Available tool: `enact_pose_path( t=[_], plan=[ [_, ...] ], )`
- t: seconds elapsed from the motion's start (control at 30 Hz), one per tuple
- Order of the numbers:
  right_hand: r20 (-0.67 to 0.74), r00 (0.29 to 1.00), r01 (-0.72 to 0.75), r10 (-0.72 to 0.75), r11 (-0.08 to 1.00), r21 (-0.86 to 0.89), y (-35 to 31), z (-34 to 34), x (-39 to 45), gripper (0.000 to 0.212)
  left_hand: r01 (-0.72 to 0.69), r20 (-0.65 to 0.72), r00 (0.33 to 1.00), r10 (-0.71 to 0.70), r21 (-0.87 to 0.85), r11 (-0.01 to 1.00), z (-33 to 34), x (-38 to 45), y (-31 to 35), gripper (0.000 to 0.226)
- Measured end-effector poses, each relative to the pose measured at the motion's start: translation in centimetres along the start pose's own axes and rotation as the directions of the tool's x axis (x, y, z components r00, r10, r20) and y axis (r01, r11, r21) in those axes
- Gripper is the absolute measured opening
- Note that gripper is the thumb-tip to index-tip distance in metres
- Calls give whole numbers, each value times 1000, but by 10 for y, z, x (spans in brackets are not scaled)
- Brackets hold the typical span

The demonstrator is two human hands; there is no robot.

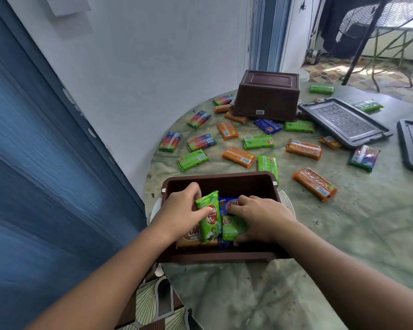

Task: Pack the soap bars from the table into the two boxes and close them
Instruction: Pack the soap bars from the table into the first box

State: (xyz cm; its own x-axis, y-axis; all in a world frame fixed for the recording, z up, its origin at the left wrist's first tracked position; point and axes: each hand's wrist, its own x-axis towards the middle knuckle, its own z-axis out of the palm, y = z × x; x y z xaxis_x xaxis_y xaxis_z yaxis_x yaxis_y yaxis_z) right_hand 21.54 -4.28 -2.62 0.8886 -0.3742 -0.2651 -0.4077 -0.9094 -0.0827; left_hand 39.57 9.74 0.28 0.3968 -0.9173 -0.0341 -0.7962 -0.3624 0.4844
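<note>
1. Near box (224,181), lower centre of the frame: open, brown, standing on the worktop (343,234), with several soap bars already inside
2. Left hand (180,210): we see its fingers and thumb curled round a green soap bar (209,219), held on edge and tilted over an orange bar (191,236)
3. Right hand (260,220): its fingers are bent over a second green bar (231,227) and a blue bar (229,204), pressing them towards the right wall
4. We judge the step to be seating the held bar; it would go best lowered flat into the gap, parallel with its neighbours, while the right hand keeps the row back
5. Loose bars (239,156) lie scattered across mid-frame
6. Second box (267,96), upper centre, stands upside down; two lids (343,120) lie at the right edge, so closing is not yet begun
</note>
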Motion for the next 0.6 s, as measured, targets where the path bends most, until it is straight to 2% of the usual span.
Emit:
enact_pose_path(
  t=[0.07, 0.17, 0.23, 0.27, 0.3, 0.37, 0.43, 0.53, 0.6],
  plan=[
    [2, 1000, -4, 4, 1000, 2, -1, -1, 0, 94, 173, 46, 985, -168, -176, 969, 0, -6, -3, 33],
    [11, 1000, -6, 6, 1000, 4, -1, -1, 1, 94, 359, 126, 933, -338, -407, 840, 4, -13, -6, 30],
    [11, 1000, -5, 5, 1000, 7, -1, -1, 1, 94, 430, 160, 896, -414, -549, 717, 9, -16, -9, 36],
    [12, 1000, -5, 5, 1000, 9, 0, -1, 1, 94, 439, 166, 889, -427, -579, 688, 13, -18, -10, 41],
    [13, 1000, -5, 5, 1000, 9, 0, -2, 0, 95, 423, 153, 899, -411, -547, 723, 17, -21, -12, 50],
    [17, 1000, -8, 8, 1000, 11, -1, -1, 0, 95, 344, 143, 938, -316, -262, 902, 22, -25, -18, 66],
    [16, 1000, -9, 8, 1000, 11, -1, -1, 0, 95, 231, 200, 950, -242, 76, 970, 23, -29, -15, 73],
    [13, 1000, -5, 5, 1000, 9, -2, -2, 0, 95, 95, 211, 959, -189, 390, 916, 19, -29, -2, 72],
    [13, 1000, -6, 6, 1000, 12, -2, -2, 0, 95, 38, 167, 972, -168, 593, 805, 15, -25, 8, 58]
  ],
)
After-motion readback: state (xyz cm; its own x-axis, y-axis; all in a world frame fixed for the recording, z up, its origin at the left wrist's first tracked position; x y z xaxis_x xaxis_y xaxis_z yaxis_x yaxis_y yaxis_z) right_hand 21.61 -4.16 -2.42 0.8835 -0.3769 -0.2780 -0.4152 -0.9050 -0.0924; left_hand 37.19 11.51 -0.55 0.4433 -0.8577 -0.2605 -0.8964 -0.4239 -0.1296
